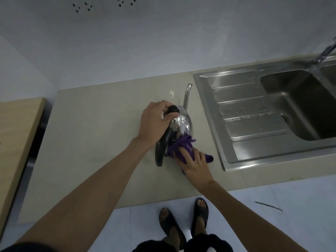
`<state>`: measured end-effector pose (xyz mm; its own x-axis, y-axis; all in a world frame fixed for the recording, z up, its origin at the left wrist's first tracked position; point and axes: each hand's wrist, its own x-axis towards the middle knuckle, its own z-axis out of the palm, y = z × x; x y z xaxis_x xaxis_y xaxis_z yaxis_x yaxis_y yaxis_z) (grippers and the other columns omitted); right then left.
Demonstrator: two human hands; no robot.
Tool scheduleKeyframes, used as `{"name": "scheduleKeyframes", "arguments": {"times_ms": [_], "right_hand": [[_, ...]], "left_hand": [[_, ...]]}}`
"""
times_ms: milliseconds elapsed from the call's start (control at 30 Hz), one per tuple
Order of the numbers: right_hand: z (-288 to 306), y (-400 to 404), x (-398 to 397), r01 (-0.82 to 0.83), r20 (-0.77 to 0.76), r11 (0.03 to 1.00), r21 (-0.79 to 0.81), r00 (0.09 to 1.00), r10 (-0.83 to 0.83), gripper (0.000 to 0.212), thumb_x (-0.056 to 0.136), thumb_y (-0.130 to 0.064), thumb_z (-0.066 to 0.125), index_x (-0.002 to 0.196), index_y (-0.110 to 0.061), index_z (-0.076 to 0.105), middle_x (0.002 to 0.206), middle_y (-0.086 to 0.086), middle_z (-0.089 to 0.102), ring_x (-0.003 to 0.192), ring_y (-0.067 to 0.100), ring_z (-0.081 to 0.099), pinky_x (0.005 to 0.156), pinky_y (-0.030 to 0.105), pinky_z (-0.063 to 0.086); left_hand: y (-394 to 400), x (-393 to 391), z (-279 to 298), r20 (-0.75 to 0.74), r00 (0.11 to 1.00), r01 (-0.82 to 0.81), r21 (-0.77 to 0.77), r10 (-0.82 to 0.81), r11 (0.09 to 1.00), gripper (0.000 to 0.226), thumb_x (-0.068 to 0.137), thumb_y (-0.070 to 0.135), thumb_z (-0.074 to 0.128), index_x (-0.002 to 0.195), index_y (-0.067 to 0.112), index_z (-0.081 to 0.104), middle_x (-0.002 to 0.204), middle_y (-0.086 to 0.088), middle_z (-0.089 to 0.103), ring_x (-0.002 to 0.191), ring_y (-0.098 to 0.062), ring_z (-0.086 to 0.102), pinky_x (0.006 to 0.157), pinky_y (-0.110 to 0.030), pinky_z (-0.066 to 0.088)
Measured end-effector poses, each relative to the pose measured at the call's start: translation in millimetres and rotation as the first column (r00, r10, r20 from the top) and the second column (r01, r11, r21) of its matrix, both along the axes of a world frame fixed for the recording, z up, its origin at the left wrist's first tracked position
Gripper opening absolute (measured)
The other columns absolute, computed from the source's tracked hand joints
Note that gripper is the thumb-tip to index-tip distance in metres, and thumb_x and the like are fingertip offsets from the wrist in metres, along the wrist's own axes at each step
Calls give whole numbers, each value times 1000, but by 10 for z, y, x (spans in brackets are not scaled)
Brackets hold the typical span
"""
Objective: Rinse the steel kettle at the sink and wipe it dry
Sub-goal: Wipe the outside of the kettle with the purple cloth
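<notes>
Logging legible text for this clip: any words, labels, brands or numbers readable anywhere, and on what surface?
None can be read.
Steel kettle: bare polished metal, with no brand or marking showing.
Purple cloth: no tag or print visible.
Sink: no stamp or label visible.
Wall sockets: only pin holes, no lettering legible.

A beige stone counter runs along a pale wall. A steel sink is set into the counter's right part, with a ribbed drainboard on the sink's left side and a deep basin on its right. Just left of the sink, a steel kettle stands on the counter, its thin spout pointing toward the wall. A purple cloth lies against the kettle's near side, touching the counter. Far left of the sink, a wooden board adjoins the counter's end.
</notes>
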<state>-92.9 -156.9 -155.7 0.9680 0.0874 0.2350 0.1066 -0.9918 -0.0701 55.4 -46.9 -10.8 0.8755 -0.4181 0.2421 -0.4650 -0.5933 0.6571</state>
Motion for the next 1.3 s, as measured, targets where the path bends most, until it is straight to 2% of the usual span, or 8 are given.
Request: {"name": "scheduleKeyframes", "arguments": {"times_ms": [200,367,533,667,733,967,1133,1300], "right_hand": [[-50,37,36,-53,-73,980,-192,997,40,69,53,-15,81,119,-20,63,132,3,35,107,35,49,77,48,52],[-4,117,47,-68,-177,972,-224,984,28,74,50,-17,85,121,-17,62,130,4,31,103,36,57,79,48,51],[89,-168,-63,167,-149,985,46,976,-158,68,61,-11,81,124,-19,56,131,9,38,98,37,57,77,48,53],[537,-150,26,170,67,692,702,951,-302,63,83,-4,54,141,-23,35,148,6,27,131,19,35,105,31,38],[776,66,181,116,114,565,817,928,-355,66,87,0,51,143,-28,29,151,0,21,136,9,27,109,27,35],[342,615,225,314,2,630,710,894,-448,85,82,4,59,148,-25,14,155,1,9,123,26,32,103,39,39],[247,646,169,440,-219,490,753,869,-443,83,87,0,60,149,-19,6,156,12,13,130,29,31,109,44,37],[233,473,202,555,-480,171,814,809,-340,70,88,-19,46,149,-11,12,153,17,23,133,35,35,112,48,33]], "left_hand": [[0,-11,-55,14,1000,-22,-32,22,999,22,80,32,73,96,17,70,90,7,70,90,-11,60,82,-24,45],[1,3,-42,-8,1000,-30,-29,30,999,21,80,32,74,97,19,69,91,8,70,88,-6,58,78,-7,36],[8,-2,-16,-23,999,-43,-29,43,999,23,79,33,74,96,18,69,91,7,71,90,-10,60,83,-25,45],[-3,-64,-30,-6,998,-58,-30,58,998,21,82,34,71,98,20,68,90,11,67,90,-9,59,81,-21,42],[22,-98,-31,3,999,-53,-47,54,997,19,85,32,68,100,20,69,89,13,64,90,-11,60,82,-25,46],[55,-79,-59,97,995,-36,-6,36,999,22,98,24,52,103,15,72,94,0,74,88,-20,61,77,-31,49],[41,-87,-67,77,996,-53,-7,53,999,24,98,30,51,102,18,72,90,4,73,88,-14,60,74,-29,47],[49,-79,-55,65,997,-38,-14,39,999,25,97,30,52,102,17,72,88,4,73,88,-14,60,73,-29,48]]}}
